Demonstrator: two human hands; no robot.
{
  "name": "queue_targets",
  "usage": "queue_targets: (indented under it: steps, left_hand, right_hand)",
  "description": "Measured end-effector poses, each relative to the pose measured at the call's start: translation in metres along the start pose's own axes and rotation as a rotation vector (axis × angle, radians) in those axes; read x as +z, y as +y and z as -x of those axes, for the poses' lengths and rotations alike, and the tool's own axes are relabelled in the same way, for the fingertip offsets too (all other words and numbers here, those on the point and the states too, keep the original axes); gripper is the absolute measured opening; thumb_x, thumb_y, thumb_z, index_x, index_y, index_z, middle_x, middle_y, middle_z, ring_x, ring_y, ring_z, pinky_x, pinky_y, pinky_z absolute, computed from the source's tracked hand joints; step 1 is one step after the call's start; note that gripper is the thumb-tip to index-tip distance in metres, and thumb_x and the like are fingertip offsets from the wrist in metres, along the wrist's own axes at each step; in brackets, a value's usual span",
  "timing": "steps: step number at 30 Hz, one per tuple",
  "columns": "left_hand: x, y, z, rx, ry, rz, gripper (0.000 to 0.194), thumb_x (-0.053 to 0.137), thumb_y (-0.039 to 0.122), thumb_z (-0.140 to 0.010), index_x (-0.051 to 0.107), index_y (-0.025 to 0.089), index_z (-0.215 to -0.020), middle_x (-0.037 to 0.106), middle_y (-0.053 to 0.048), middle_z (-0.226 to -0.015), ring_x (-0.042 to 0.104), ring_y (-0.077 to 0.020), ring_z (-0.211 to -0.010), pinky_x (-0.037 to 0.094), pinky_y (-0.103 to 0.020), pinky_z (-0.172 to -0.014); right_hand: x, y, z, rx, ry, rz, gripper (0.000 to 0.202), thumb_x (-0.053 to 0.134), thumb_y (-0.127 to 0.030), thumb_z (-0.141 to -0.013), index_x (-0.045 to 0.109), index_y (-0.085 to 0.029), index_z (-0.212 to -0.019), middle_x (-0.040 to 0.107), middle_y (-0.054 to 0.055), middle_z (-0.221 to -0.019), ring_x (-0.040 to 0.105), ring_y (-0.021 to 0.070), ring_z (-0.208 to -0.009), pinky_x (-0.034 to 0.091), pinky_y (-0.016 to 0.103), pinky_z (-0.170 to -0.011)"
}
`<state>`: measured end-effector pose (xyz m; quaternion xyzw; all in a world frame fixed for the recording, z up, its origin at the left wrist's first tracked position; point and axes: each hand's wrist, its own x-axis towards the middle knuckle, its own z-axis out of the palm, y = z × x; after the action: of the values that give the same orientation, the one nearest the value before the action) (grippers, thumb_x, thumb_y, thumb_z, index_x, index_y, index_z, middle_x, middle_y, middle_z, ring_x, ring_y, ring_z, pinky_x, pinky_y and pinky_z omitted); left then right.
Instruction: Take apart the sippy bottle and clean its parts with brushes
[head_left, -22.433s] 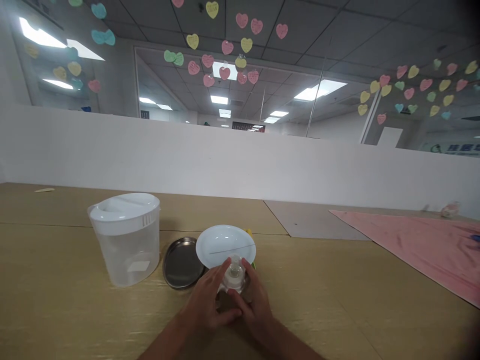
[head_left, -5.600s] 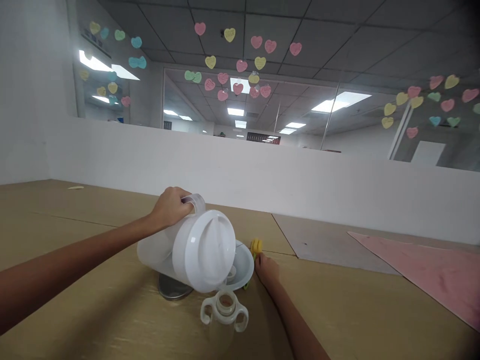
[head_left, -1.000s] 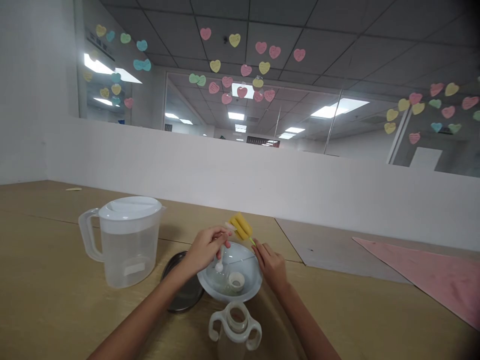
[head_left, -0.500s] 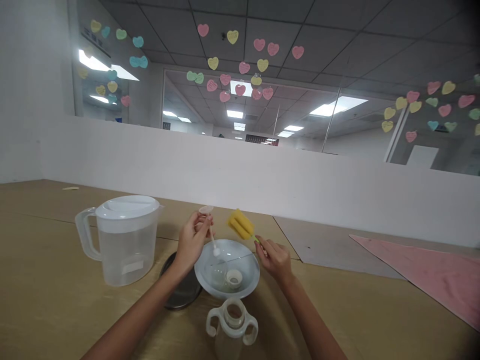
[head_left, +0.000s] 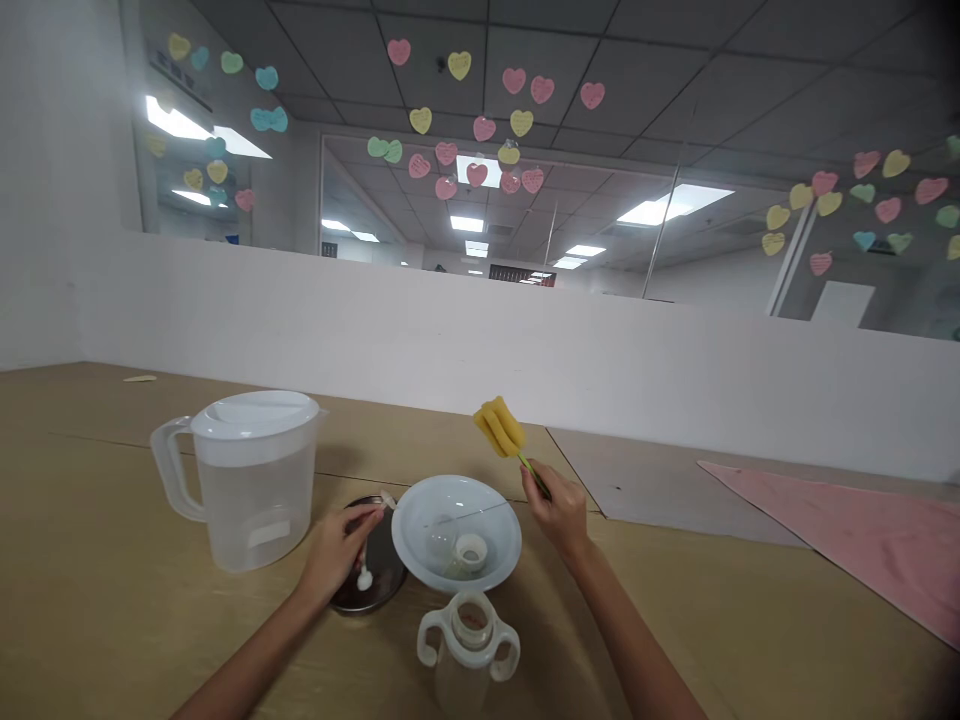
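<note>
My left hand [head_left: 339, 552] pinches a bottle straw with a white weighted end [head_left: 364, 580] above a dark round metal tray [head_left: 386, 570]. Part of that piece is hidden by my fingers. In my right hand [head_left: 559, 512] is the green handle of a yellow sponge bottle brush [head_left: 500, 428], its head raised clear of the bowl. Between the hands stands a pale bowl [head_left: 405, 520] with a white bottle ring [head_left: 471, 552] and a clear dome-shaped piece [head_left: 441, 538] in it. Nearest me, a clear baby bottle [head_left: 465, 675] with two handles stands upright with its mouth uncovered.
A lidded clear plastic pitcher [head_left: 259, 500] stands on the left of the brown table [head_left: 120, 560]. A grey sheet [head_left: 660, 495] and a pink cloth [head_left: 847, 540] lie to the right. Behind the table runs a white wall [head_left: 450, 340] with windows above.
My left hand has moved the straw leftward and down, from above the bowl to the tray. My right hand has shifted the brush slightly up and right.
</note>
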<state>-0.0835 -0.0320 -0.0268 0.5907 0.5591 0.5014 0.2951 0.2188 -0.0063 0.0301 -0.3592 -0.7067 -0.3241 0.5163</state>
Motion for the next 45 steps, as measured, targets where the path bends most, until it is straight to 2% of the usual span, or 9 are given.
queue_targets:
  steps: [4, 7, 16, 21, 25, 28, 33, 38, 45]
  left_hand:
    - [0.002, -0.005, -0.002, 0.095, 0.016, -0.151, 0.045, 0.049, 0.054, -0.073, 0.072, 0.018, -0.087, 0.071, -0.006, -0.067, 0.067, -0.0246, -0.066, 0.050, -0.033, -0.062]
    - [0.000, -0.006, 0.001, 0.118, 0.056, -0.236, 0.039, 0.049, 0.050, -0.075, 0.073, 0.020, -0.085, 0.073, -0.008, -0.094, 0.066, -0.0283, -0.089, 0.048, -0.038, -0.080]
    - [-0.009, -0.015, 0.020, 0.133, 0.018, -0.431, 0.039, 0.041, 0.043, -0.079, 0.072, 0.021, -0.087, 0.072, -0.007, -0.095, 0.064, -0.0274, -0.093, 0.048, -0.039, -0.085]
    - [-0.012, -0.012, 0.020, 0.197, -0.084, -0.632, 0.033, 0.044, 0.035, -0.080, 0.073, 0.020, -0.086, 0.071, -0.008, -0.094, 0.062, -0.0278, -0.094, 0.046, -0.039, -0.084]
    - [-0.012, 0.002, 0.007, 0.235, 0.020, -0.801, 0.034, 0.042, 0.027, -0.082, 0.067, 0.016, -0.103, 0.067, -0.011, -0.105, 0.059, -0.0281, -0.098, 0.043, -0.040, -0.087]
    - [-0.001, 0.028, -0.008, 0.335, 0.054, -0.729, 0.035, 0.037, 0.027, -0.086, 0.064, 0.014, -0.104, 0.066, -0.011, -0.106, 0.057, -0.0266, -0.102, 0.041, -0.037, -0.089]
    - [0.044, 0.064, -0.020, 0.395, -0.130, -0.642, 0.030, 0.039, 0.024, -0.087, 0.066, 0.015, -0.099, 0.068, -0.011, -0.101, 0.059, -0.0251, -0.099, 0.041, -0.034, -0.088]
    - [0.073, 0.056, -0.013, 0.371, -0.254, -0.643, 0.026, 0.052, 0.022, -0.082, 0.065, 0.015, -0.103, 0.065, -0.013, -0.107, 0.058, -0.0270, -0.102, 0.041, -0.038, -0.091]
    - [0.074, 0.050, -0.010, 0.328, -0.364, -0.702, 0.036, 0.059, 0.028, -0.079, 0.061, 0.018, -0.113, 0.062, -0.012, -0.114, 0.056, -0.0274, -0.109, 0.039, -0.039, -0.096]
  right_hand:
    - [0.000, -0.004, -0.003, -0.034, -0.001, 0.000, 0.022, 0.047, -0.022, -0.090, 0.065, -0.013, -0.081, 0.060, 0.000, -0.055, 0.050, 0.0053, -0.044, 0.035, 0.017, -0.048]
    - [0.000, -0.005, -0.005, -0.043, 0.005, -0.009, 0.021, 0.049, -0.022, -0.089, 0.065, -0.013, -0.080, 0.059, 0.000, -0.054, 0.048, 0.0050, -0.043, 0.034, 0.017, -0.047]
    - [-0.001, -0.005, -0.008, -0.022, 0.030, -0.012, 0.024, 0.047, -0.023, -0.089, 0.065, -0.014, -0.077, 0.062, 0.000, -0.057, 0.047, 0.0044, -0.041, 0.034, 0.017, -0.046]
    - [-0.001, -0.006, -0.010, -0.017, 0.019, -0.043, 0.022, 0.047, -0.022, -0.089, 0.064, -0.014, -0.078, 0.062, 0.000, -0.057, 0.048, 0.0054, -0.042, 0.035, 0.017, -0.047]
    - [0.000, -0.008, -0.012, -0.019, 0.021, -0.050, 0.021, 0.047, -0.021, -0.089, 0.064, -0.014, -0.078, 0.059, -0.001, -0.054, 0.047, 0.0053, -0.041, 0.033, 0.017, -0.046]
    - [0.001, -0.009, -0.013, -0.007, 0.000, -0.046, 0.023, 0.046, -0.022, -0.089, 0.063, -0.014, -0.078, 0.059, -0.001, -0.054, 0.048, 0.0053, -0.043, 0.033, 0.018, -0.046]
    - [0.002, -0.008, -0.011, -0.016, -0.012, -0.052, 0.020, 0.047, -0.022, -0.089, 0.063, -0.014, -0.079, 0.060, -0.001, -0.055, 0.049, 0.0051, -0.043, 0.033, 0.017, -0.046]
    - [0.003, -0.010, -0.011, -0.001, -0.024, -0.051, 0.022, 0.046, -0.022, -0.089, 0.063, -0.015, -0.077, 0.060, -0.001, -0.054, 0.049, 0.0062, -0.043, 0.034, 0.018, -0.046]
    - [0.008, -0.015, -0.010, -0.055, -0.037, -0.065, 0.017, 0.050, -0.022, -0.088, 0.063, -0.014, -0.079, 0.061, 0.000, -0.056, 0.051, 0.0074, -0.044, 0.034, 0.020, -0.047]
